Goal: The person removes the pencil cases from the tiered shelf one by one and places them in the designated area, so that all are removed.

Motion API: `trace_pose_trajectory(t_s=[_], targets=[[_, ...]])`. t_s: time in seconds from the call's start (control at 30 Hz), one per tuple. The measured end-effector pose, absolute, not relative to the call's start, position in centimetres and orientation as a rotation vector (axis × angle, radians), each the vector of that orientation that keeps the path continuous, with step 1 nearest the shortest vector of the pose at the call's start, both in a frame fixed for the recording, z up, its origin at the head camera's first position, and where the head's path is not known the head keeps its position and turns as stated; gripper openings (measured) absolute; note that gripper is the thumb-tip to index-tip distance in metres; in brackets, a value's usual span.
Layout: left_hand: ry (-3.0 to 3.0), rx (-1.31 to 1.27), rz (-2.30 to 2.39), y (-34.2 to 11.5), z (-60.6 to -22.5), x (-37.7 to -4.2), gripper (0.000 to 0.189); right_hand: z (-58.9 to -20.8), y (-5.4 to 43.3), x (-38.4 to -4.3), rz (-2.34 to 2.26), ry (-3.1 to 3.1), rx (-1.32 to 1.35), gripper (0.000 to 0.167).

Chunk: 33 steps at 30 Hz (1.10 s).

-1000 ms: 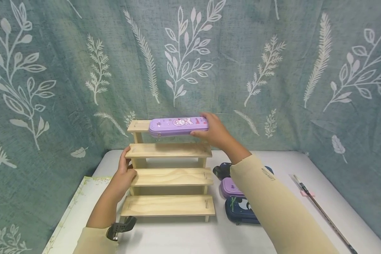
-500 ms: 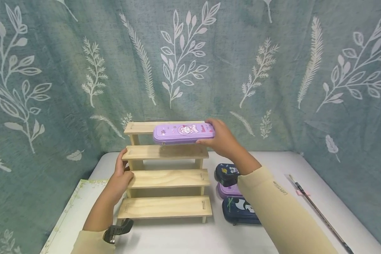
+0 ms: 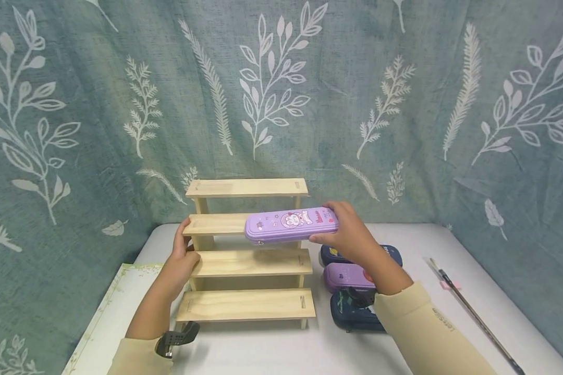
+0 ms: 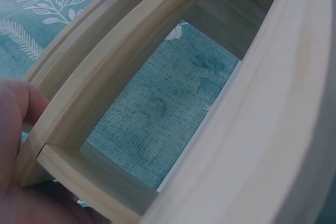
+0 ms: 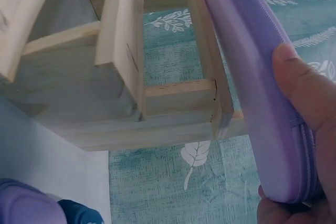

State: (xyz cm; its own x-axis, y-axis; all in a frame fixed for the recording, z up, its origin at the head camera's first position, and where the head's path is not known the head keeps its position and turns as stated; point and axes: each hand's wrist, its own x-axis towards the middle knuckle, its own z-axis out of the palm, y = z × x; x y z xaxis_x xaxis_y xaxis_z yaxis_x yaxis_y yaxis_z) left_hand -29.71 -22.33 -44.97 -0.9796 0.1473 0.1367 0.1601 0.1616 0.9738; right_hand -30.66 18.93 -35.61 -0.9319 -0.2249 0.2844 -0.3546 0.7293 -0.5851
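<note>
My right hand [image 3: 349, 232] grips the right end of a purple pencil case [image 3: 291, 225] with a cartoon rabbit on its lid. In the head view the case overlaps the right part of the second shelf from the top. The right wrist view shows the thumb along the zipper side of the case [image 5: 252, 77]. My left hand [image 3: 180, 260] holds the left side of a wooden stepped rack [image 3: 251, 263] around its second and third shelves. In the left wrist view the fingers [image 4: 34, 103] curl round the wood, and a corner of the purple case shows at the top.
Right of the rack lie a dark blue case [image 3: 389, 253], a purple case [image 3: 344, 276] and a navy panda case [image 3: 349, 312]. Farther right is a long brush [image 3: 474, 315] by a pink piece. A leaf-bordered sheet [image 3: 114, 307] lies left; patterned cloth [image 3: 281, 104] hangs behind.
My right hand has brought the purple pencil case down and to the right, from the top shelf to in front of the second. The left hand keeps its hold on the rack.
</note>
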Motion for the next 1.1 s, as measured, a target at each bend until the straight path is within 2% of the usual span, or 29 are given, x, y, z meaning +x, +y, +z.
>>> trace_pose_trajectory(t_s=[1.1], targets=[[-2.420, -0.313, -2.007, -22.4, -44.8, -29.4, 0.096, -41.9, 28.6, -21.1, 0.977, -2.800, 0.166, 0.098]])
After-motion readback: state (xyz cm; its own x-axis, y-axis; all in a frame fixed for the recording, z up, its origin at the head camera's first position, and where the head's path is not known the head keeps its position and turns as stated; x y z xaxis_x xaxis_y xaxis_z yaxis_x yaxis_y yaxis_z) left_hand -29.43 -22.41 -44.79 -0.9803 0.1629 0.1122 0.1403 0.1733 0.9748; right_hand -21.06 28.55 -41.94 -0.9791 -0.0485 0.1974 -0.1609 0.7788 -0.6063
